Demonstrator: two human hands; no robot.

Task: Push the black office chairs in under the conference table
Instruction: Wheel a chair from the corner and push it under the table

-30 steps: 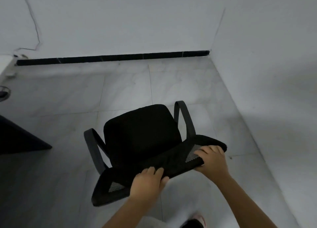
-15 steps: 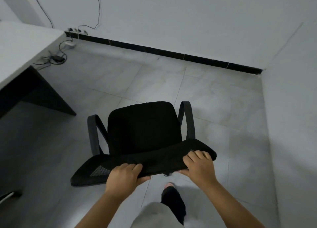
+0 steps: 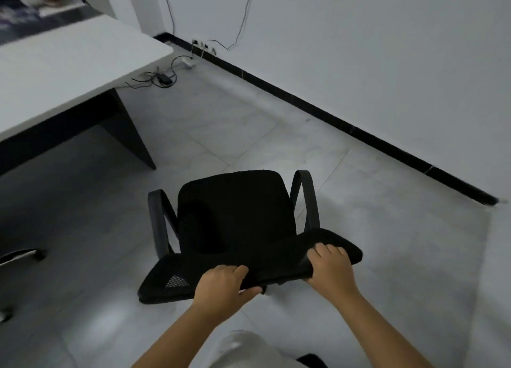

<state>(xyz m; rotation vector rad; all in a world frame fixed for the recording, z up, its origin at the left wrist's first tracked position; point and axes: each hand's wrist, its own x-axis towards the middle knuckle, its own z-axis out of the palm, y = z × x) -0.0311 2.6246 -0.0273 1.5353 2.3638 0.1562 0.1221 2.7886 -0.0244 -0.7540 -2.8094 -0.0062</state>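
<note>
Hands, left and right, clasp chair backrest's top edge (2 firm grips); table well apart.

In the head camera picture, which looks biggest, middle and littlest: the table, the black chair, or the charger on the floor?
1. Table: looks biggest, though part runs out of the picture.
2. Chair: middle, but it is nearest the camera, so its real size against the table is unsure.
3. Charger: littlest, and farthest away.

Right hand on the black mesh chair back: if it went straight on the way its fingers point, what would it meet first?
The right hand already grips the black mesh chair back; beyond that, probably the black seat cushion.
</note>
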